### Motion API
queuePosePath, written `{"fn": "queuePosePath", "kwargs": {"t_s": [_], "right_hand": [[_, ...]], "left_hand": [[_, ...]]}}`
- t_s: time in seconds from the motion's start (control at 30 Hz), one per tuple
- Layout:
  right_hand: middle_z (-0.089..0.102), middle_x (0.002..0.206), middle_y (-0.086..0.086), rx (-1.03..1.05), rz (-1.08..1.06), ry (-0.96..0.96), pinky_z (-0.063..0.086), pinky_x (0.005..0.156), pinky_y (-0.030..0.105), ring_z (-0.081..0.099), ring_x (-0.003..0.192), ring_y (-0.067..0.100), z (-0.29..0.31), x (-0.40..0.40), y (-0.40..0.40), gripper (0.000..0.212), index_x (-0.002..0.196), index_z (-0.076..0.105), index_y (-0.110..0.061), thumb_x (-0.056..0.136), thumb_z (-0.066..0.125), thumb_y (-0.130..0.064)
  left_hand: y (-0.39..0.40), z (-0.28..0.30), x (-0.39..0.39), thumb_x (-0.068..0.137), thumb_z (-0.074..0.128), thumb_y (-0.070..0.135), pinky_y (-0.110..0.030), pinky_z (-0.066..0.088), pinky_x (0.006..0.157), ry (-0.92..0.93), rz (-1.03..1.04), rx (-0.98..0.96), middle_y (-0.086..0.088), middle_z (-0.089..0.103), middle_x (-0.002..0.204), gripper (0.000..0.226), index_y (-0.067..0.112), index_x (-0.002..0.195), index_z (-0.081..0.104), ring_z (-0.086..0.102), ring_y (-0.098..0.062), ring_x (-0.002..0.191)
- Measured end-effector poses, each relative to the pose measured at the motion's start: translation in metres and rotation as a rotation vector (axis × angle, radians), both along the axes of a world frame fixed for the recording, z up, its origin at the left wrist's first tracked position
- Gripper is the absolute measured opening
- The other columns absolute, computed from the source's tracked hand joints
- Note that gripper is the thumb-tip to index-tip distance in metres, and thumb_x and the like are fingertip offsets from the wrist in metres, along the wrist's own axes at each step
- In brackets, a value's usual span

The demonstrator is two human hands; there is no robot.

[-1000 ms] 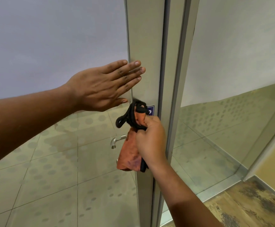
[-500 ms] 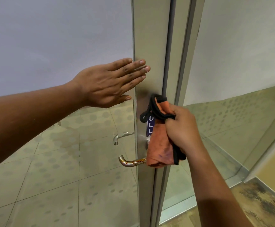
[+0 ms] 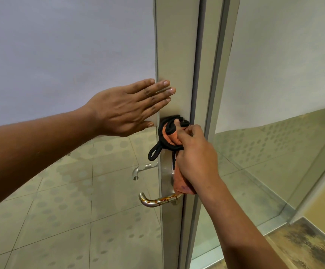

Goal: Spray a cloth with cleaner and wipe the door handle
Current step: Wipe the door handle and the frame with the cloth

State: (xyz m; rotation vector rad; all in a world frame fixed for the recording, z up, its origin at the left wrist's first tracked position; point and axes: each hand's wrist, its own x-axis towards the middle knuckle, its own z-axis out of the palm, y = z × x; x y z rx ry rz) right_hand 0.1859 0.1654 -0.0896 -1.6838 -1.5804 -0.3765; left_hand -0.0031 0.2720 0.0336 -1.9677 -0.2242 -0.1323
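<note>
My right hand (image 3: 195, 158) is closed around an orange cloth with a black edge (image 3: 169, 135), bunched against the metal door stile just above the lever. The door handle (image 3: 158, 200) is a curved steel lever with brown streaks on it; it sticks out to the left below the cloth, and the cloth's lower end hangs close above its base. My left hand (image 3: 127, 108) lies flat with fingers spread on the frosted glass door, fingertips reaching the metal stile (image 3: 175, 55). No spray bottle is in sight.
A second lever (image 3: 140, 169) shows through the glass on the door's far side. To the right stands a fixed glass panel (image 3: 274, 133) in a metal frame. A tiled floor lies beyond the glass, and a worn mat (image 3: 309, 247) at the lower right.
My right hand with the cloth has shifted along the stile above the lever, moving right and then back left. More of the streaked lever shows now. My left hand has stayed flat on the door.
</note>
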Motion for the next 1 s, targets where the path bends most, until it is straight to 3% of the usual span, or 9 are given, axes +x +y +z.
{"fn": "queuePosePath", "kwargs": {"t_s": [0.07,0.2,0.37,0.53,0.63,0.77,1.0], "right_hand": [[0.055,0.117,0.007,-0.030,0.018,0.007,0.042,0.060,0.026,0.060,0.081,0.023,-0.005,0.002,0.000,0.071,0.147,0.046,-0.033,0.085,0.060,-0.003],[0.053,0.118,0.001,-0.159,0.046,0.046,0.052,0.066,0.032,0.060,0.088,0.022,-0.016,0.003,-0.004,0.065,0.143,0.050,-0.035,0.087,0.059,-0.005],[0.058,0.113,-0.005,-0.283,0.151,0.122,0.050,0.076,0.029,0.057,0.097,0.018,-0.022,0.012,-0.010,0.061,0.138,0.057,-0.033,0.085,0.057,-0.004],[0.058,0.108,-0.005,-0.037,0.116,0.215,0.044,0.072,0.018,0.053,0.090,0.010,-0.009,0.014,-0.013,0.059,0.131,0.063,-0.021,0.078,0.056,0.004],[0.056,0.111,-0.003,-0.008,0.084,0.143,0.048,0.073,0.029,0.056,0.092,0.017,0.007,0.016,-0.004,0.067,0.140,0.055,-0.024,0.079,0.055,0.003],[0.051,0.117,-0.003,-0.060,0.072,0.036,0.046,0.068,0.026,0.050,0.088,0.012,0.005,0.010,0.001,0.081,0.152,0.033,-0.040,0.084,0.056,-0.004],[0.053,0.121,0.000,-0.174,0.089,-0.080,0.052,0.066,0.036,0.059,0.094,0.025,-0.024,0.002,-0.002,0.074,0.145,0.041,-0.047,0.084,0.058,-0.008]], "left_hand": [[0.000,-0.001,0.000,0.108,0.006,0.046,-0.049,0.007,0.130,0.000,0.004,0.001,-0.025,-0.001,0.168,0.071,-0.002,0.161,0.004,-0.003,-0.038,0.158],[0.003,-0.002,0.001,0.108,0.004,0.046,-0.050,0.008,0.130,0.002,0.010,0.001,-0.024,-0.004,0.168,0.071,-0.001,0.161,0.000,-0.005,-0.037,0.158],[0.002,-0.001,0.001,0.108,0.004,0.047,-0.050,0.009,0.130,-0.010,-0.002,-0.033,-0.024,-0.001,0.169,0.072,-0.001,0.161,0.002,-0.002,-0.037,0.159],[0.001,-0.002,0.000,0.109,0.009,0.046,-0.048,0.007,0.130,-0.030,-0.015,-0.038,-0.023,0.003,0.170,0.071,-0.001,0.161,0.007,0.000,-0.036,0.159],[0.002,-0.002,0.001,0.109,0.008,0.047,-0.049,0.008,0.130,-0.025,-0.023,-0.053,-0.023,0.002,0.169,0.071,-0.001,0.161,0.005,0.000,-0.036,0.159],[0.006,-0.004,-0.001,0.109,0.007,0.048,-0.049,0.008,0.130,-0.016,-0.027,-0.040,-0.023,0.000,0.169,0.071,0.000,0.161,0.003,-0.002,-0.036,0.159],[0.007,-0.003,0.000,0.109,0.011,0.044,-0.048,0.006,0.130,-0.036,-0.064,-0.042,-0.023,0.004,0.169,0.069,-0.002,0.161,0.008,0.002,-0.036,0.159]]}}
